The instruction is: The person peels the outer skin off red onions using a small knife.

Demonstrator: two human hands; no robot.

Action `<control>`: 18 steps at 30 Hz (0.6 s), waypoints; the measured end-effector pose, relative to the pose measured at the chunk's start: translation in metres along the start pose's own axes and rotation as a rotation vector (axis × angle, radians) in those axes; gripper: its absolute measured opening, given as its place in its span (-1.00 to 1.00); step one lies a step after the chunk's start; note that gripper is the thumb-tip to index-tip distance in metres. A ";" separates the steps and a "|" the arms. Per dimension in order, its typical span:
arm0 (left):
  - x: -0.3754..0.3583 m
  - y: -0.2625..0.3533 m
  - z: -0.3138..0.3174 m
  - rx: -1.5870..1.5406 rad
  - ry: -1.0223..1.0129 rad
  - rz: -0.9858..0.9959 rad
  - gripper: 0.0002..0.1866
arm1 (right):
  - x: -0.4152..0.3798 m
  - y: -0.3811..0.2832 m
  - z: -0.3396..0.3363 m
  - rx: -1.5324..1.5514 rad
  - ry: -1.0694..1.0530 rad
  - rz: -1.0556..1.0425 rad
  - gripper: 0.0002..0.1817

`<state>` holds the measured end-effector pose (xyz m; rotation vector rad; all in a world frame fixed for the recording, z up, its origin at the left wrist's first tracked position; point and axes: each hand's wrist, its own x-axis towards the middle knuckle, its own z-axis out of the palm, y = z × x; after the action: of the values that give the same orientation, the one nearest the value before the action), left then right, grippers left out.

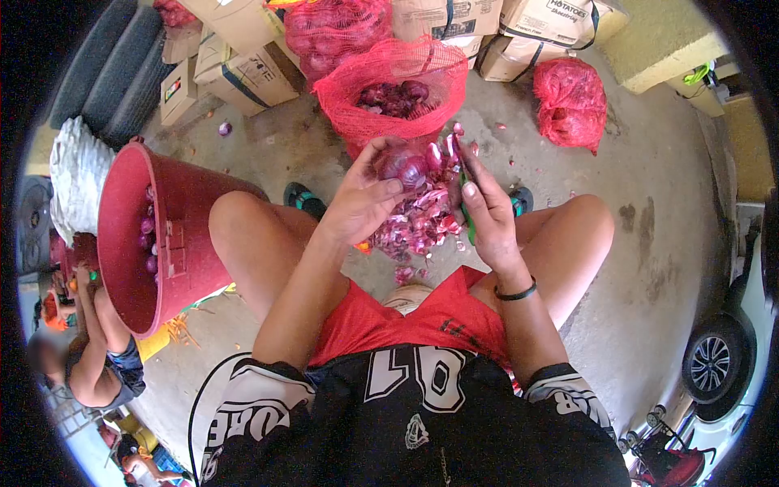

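My left hand (361,199) is closed around a red onion (408,168), its thumb along the near side. My right hand (489,207) grips a knife (466,195) with a green handle, the blade pointing away from me beside the onion. Bits of purple and white skin (436,156) show between the onion and the blade. Below both hands lies a heap of onion peelings (414,223) between my feet. Just beyond stands an open red mesh sack (341,101) with dark red onions (398,97) inside.
A large red tub (195,219) holding onions stands at my left. Behind are a full mesh sack (337,36), cardboard boxes (247,77) and stacked tires (118,69). Another red sack (570,101) sits back right. A co-worker (97,349) sits at far left; a car wheel (712,363) shows right.
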<state>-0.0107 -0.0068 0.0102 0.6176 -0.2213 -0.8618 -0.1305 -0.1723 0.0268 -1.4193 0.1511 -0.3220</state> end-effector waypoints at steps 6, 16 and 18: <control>0.005 0.002 -0.003 0.069 -0.016 0.037 -0.31 | -0.002 0.006 0.012 -0.045 -0.082 0.050 -0.47; 0.002 0.004 0.001 0.031 -0.046 -0.010 -0.36 | 0.003 -0.001 0.005 -0.063 0.057 0.076 -0.56; -0.001 0.005 -0.001 0.019 -0.046 -0.001 -0.39 | 0.008 0.003 0.003 0.054 0.189 0.080 -0.55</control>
<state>-0.0077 -0.0035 0.0125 0.6163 -0.2716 -0.8765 -0.1215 -0.1721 0.0248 -1.3248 0.3503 -0.3915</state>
